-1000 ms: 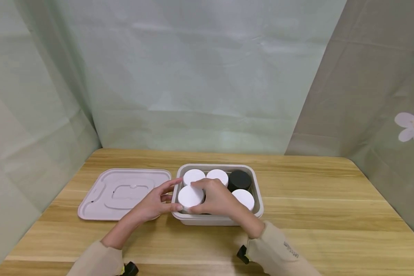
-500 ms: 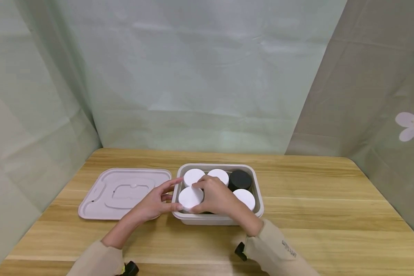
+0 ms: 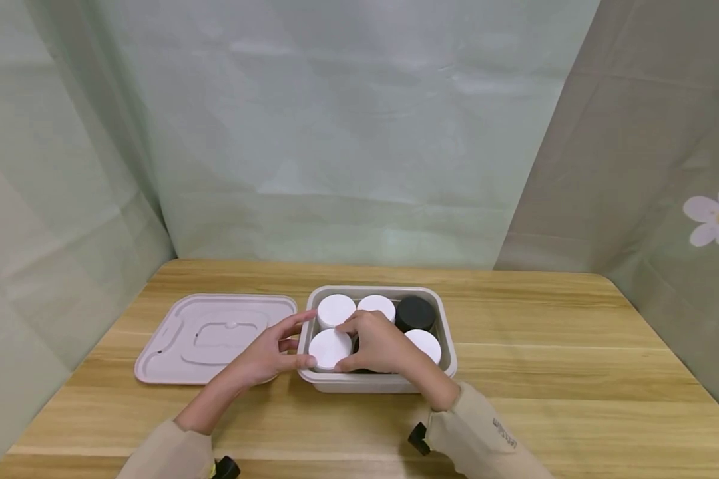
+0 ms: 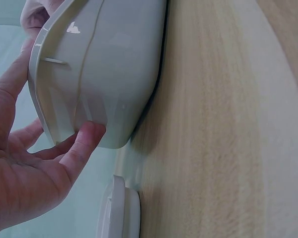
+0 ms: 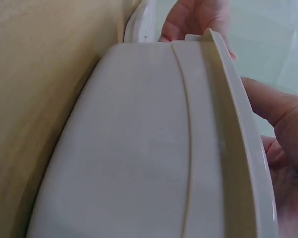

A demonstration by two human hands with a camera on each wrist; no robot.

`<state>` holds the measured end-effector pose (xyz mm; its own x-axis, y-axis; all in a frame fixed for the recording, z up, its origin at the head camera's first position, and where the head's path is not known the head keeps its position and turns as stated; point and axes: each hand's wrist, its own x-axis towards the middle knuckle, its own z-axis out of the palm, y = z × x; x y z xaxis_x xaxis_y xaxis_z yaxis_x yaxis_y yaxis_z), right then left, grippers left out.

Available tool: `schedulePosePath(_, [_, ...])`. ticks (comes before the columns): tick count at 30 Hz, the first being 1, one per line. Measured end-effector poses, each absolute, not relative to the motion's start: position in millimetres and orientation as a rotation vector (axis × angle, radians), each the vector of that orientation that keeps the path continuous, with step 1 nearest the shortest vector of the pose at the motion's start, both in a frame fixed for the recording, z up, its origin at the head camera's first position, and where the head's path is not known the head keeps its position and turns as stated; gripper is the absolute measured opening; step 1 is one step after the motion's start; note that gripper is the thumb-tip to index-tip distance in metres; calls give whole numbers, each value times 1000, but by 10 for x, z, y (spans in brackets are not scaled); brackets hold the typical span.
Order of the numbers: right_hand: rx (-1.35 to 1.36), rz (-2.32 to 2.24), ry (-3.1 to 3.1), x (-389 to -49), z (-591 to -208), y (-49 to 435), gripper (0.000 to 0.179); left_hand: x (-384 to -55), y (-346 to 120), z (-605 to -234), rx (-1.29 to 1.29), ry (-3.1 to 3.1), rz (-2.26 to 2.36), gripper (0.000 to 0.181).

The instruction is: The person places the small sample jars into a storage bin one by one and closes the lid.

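An oblong off-white plastic box [image 3: 383, 384] holds round containers with flat tops. My right hand [image 3: 374, 342] grips a white-topped round container [image 3: 330, 349] in the box's near left corner, thumb at its front and fingers behind. At the box's left end is my left hand [image 3: 275, 349], its thumb and index finger over the rim beside that container. In the left wrist view, other fingers of the left hand [image 4: 44, 158] lie against the outer wall of the box [image 4: 114, 64]. The right wrist view shows mostly the box's side [image 5: 134, 144], with the right hand [image 5: 288, 134] above the rim.
Two more white-topped containers, one at the back left [image 3: 336, 311] and one at the near right [image 3: 423, 344], sit in the box. A black-topped one [image 3: 415, 313] stands at the back right. The box's flat lid [image 3: 174, 362] lies left on the wooden table [image 3: 545, 352].
The white-topped container in my right hand has gone down slightly into the box's near left corner. My left hand stays at the rim.
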<state>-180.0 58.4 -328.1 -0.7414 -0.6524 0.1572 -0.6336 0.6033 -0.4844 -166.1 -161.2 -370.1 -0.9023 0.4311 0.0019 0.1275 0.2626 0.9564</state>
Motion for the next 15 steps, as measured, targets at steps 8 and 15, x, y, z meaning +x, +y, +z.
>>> schedulePosePath(8, [-1100, -844, 2758, -1814, -3278, 549, 28, -1673, -1618, -3720, 531, 2279, 1685, 80])
schedulePosePath(15, [-1053, -799, 2822, -1808, -3294, 589, 43, -1685, -1610, -3724, 548, 2278, 1680, 80])
